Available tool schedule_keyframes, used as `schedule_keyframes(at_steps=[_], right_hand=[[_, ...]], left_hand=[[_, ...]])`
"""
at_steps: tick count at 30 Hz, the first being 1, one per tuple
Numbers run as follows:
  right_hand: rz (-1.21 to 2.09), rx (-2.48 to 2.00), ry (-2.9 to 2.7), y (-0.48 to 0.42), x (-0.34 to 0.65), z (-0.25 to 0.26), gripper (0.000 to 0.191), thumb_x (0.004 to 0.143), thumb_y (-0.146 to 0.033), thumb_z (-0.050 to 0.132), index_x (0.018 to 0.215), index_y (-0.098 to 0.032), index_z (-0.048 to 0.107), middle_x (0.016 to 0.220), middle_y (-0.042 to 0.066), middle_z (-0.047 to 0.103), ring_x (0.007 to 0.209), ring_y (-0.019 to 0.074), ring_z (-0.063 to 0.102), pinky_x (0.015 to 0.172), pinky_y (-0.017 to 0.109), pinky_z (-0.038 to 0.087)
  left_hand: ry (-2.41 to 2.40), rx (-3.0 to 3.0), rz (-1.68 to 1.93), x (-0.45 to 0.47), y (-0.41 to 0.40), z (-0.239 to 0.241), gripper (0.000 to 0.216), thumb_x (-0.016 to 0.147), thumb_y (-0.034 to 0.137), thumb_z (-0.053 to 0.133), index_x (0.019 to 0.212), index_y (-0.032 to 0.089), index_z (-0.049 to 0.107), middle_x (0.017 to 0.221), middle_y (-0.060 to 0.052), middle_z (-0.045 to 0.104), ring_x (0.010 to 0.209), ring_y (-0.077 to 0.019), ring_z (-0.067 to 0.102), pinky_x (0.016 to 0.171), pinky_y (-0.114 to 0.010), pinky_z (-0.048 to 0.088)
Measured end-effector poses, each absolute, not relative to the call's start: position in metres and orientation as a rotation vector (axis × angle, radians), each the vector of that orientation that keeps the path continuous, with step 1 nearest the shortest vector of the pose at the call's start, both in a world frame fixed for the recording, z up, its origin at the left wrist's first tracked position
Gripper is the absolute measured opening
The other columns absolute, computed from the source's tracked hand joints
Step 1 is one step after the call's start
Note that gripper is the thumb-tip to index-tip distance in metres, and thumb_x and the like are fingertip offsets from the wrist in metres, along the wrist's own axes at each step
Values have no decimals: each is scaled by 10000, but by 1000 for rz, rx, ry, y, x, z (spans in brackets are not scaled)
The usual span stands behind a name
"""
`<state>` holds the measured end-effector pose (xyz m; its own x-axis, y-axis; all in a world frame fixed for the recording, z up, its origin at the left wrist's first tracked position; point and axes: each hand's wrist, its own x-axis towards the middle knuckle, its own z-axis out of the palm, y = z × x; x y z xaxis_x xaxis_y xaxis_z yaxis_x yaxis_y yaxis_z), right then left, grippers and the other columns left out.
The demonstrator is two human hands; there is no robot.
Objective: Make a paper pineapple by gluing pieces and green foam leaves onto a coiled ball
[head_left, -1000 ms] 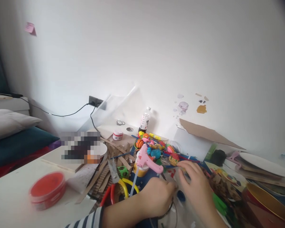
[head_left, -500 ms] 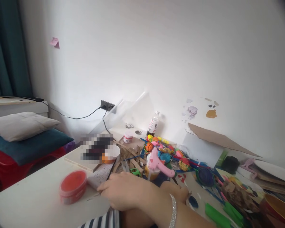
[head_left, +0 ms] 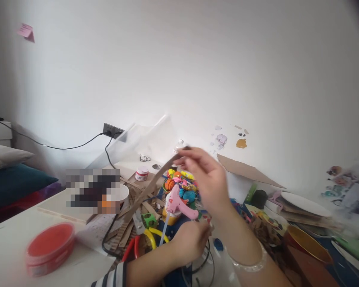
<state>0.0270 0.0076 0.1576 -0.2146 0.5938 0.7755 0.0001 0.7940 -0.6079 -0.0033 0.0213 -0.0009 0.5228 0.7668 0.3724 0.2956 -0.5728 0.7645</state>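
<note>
A thin brown cardboard strip [head_left: 155,180] is pinched at its upper end in my right hand [head_left: 208,171], the one with the bracelet. The strip slants down to the left over the cardboard scraps. My left hand [head_left: 191,241], below a striped sleeve, is closed just under a pink glue gun [head_left: 181,205]; what its fingers hold, if anything, is hidden. The glue gun rests on a yellow-and-white container with a clear glue stick [head_left: 165,227] sticking out. Red-handled pliers [head_left: 131,248] and a yellow-handled tool [head_left: 151,237] lie left of my left hand.
A red-lidded tub [head_left: 49,249] stands at the left. Behind are a white cup [head_left: 121,193], a small white jar [head_left: 141,174] and colourful yarn-wrapped balls [head_left: 189,195]. A gold bowl [head_left: 308,243] and a white plate [head_left: 305,203] lie at the right. A black cable [head_left: 106,235] crosses the table.
The view has turned right. My right hand has risen from the table and now holds the cardboard strip. My left hand, partly covered before, is now in plain sight.
</note>
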Motion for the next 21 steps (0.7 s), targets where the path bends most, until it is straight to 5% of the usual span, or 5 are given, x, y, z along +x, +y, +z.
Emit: schedule_keyframes(at_steps=[7,10,13,21], right_hand=[[-167,-632,-1414,-2,131,148,129,812,-148,571,911,-212,621,942,42,652,900,195,645,840,407,521],[-261,-740,-1456,-5,164,129,224,818,-155,560,1029,-226,539,892,36,658,869,198,650,817,418,518],[-401,-1027,-1594,1,185,107,127,850,-203,515,958,-229,576,893,51,638,875,211,618,783,400,508],[-402,-1172,-1782,19,193,48,135,868,-225,481,872,-232,616,769,43,655,708,203,634,592,315,517]], left_hand=[[857,1905,977,0,34,-5,205,854,264,357,742,183,509,646,18,477,604,-140,482,557,-245,364],[828,1784,978,2,38,-5,207,839,323,360,699,191,438,594,53,372,537,-116,416,506,-231,332],[799,1678,991,2,39,-4,224,807,370,400,670,194,407,590,61,350,532,-100,373,498,-220,310],[691,1397,901,1,41,0,248,718,376,403,748,160,522,424,84,324,384,-76,264,392,-213,201]])
